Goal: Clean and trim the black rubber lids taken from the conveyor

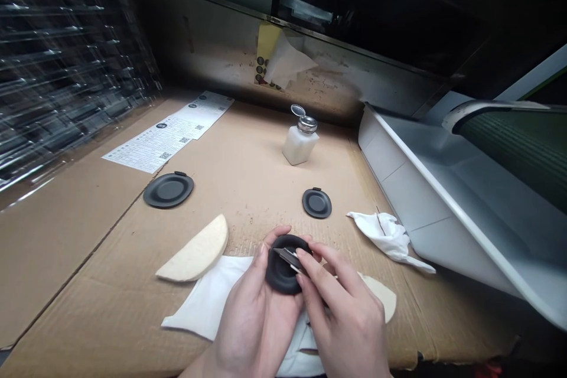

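Note:
My left hand [259,301] is closed round the edge of a black oval dished part [278,282], its hollow side facing up. Pinched in my right hand [343,301] is a small flat blade [286,256], its tip over the hollow of the part. Whether the tip touches the surface I cannot tell. Beneath my hands a white cloth [208,301] is spread out. A cream half-round pad [197,251] rests at its left, and a similar pale pad [381,295] shows partly behind my right hand.
Two more black dished parts, a larger one [168,190] and a smaller one [317,203], lie on the cardboard [230,189]. Farther back stands a pump bottle [301,142] with its lid up. A crumpled cloth [390,239] lies beside a white bin [398,183]. Clear trays [66,59] are stacked left.

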Demonstrator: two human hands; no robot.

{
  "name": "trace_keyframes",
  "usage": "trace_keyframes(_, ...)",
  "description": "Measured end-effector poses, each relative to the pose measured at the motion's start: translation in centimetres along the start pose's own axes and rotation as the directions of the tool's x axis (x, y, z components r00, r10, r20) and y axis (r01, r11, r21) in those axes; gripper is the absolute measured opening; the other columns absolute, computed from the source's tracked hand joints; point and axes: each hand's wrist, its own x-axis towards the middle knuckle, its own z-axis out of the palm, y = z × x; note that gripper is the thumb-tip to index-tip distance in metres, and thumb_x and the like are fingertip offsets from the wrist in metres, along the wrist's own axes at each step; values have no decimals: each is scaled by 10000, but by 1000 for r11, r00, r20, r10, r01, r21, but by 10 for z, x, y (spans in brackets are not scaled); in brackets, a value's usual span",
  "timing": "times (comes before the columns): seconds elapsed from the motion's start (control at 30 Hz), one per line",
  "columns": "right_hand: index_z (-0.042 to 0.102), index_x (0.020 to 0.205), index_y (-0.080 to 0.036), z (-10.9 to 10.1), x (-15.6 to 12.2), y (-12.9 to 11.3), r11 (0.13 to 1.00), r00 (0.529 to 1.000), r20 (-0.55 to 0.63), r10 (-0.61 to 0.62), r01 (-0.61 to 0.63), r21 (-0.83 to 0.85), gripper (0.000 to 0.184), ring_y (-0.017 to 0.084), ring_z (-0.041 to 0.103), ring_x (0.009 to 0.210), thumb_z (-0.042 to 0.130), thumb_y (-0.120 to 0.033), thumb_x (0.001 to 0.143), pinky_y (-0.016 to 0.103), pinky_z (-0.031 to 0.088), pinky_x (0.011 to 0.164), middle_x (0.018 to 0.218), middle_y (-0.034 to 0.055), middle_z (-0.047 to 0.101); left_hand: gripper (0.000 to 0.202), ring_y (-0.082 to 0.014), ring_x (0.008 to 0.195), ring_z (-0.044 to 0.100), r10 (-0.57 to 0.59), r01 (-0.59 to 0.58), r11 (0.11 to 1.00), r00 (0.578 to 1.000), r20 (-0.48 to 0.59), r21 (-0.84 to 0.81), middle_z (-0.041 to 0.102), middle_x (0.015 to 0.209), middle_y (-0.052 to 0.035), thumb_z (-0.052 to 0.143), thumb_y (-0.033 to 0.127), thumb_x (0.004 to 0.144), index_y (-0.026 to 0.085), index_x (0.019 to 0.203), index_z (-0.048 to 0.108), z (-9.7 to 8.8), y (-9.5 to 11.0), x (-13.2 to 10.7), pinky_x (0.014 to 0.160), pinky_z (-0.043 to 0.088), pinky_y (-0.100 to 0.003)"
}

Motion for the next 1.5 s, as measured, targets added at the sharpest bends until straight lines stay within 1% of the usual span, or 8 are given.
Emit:
trace_keyframes(0.57, 664, 1027, -228, -6, 3, -3, 998, 1000, 12, 25, -26, 64, 246, 170, 623, 903, 523, -164, 836, 287, 552, 766, 1095, 78, 610, 268, -214, 1083, 564, 18, -16, 999, 999, -42, 51, 657, 1051, -105, 383, 300, 904, 195, 1042, 587, 2, -1, 0, 984, 376, -378)
trace_keyframes(0.77, 651, 1026, -233, -13, 4, 0, 992, 998, 38, 54, -59, 116, 234, 157, 623, 925, 510, -184, 846, 256, 537, 787, 1074, 53, 628, 272, -216, 1034, 586, 3, 0, 998, 999, -46, 65, 660, 1016, -100, 379, 321, 904, 204, 1031, 589, 3, 0, 0, 938, 407, -386)
trace_keyframes(0.93, 627, 995, -240, -32, 3, 39, 983, 977, 107, 183, -183, -8, 202, 178, 615, 956, 468, -273, 875, 283, 517, 795, 1048, 35, 642, 297, -233, 903, 623, 18, -21, 988, 1000, 15, 155, 669, 949, -117, 412, 381, 883, 205, 1045, 588, 4, 0, -2, 808, 463, -381)
trace_keyframes(1.07, 611, 996, -249, -40, 0, 92, 970, 921, 313, 233, -198, -140, 205, 194, 620, 920, 449, -289, 876, 326, 517, 763, 1016, 25, 651, 323, -249, 935, 616, 17, -19, 991, 1000, 15, 130, 682, 857, -101, 416, 389, 880, 164, 900, 646, 4, -1, -3, 898, 425, -423)
trace_keyframes(1.17, 602, 988, -231, -38, 2, 125, 972, 919, 334, 209, -157, -177, 203, 210, 590, 978, 446, -296, 875, 365, 500, 811, 1046, 40, 633, 381, -296, 1043, 579, -12, 10, 995, 1000, 17, 99, 687, 939, -153, 423, 395, 874, 102, 906, 665, 3, 0, -4, 970, 375, -444)
trace_keyframes(1.27, 596, 985, -207, -35, 9, 140, 983, 932, 331, 147, -101, -153, 206, 213, 534, 1066, 430, -275, 884, 397, 455, 904, 1103, 59, 597, 432, -349, 1148, 506, -54, 53, 995, 999, 6, 90, 636, 1103, -241, 431, 376, 867, 30, 1017, 641, 4, 1, -4, 999, 343, -467)
trace_keyframes(1.43, 580, 1075, -209, -46, 15, 116, 990, 956, 284, 77, -40, -136, 248, 209, 538, 1076, 436, -277, 884, 394, 463, 916, 1138, 74, 583, 391, -337, 1179, 485, -57, 57, 995, 998, -2, 88, 574, 1202, -271, 449, 229, 849, -3, 1140, 570, 6, 2, -5, 1020, 323, -455)
trace_keyframes(1.5, 574, 1113, -242, -54, 10, 94, 995, 936, 353, 14, 22, -97, 271, 207, 551, 1073, 479, -294, 864, 370, 486, 897, 1163, 65, 580, 373, -325, 1160, 507, -49, 49, 992, 999, -7, 113, 571, 1221, -248, 456, 197, 854, 34, 1177, 549, 6, 1, -6, 1010, 334, -456)
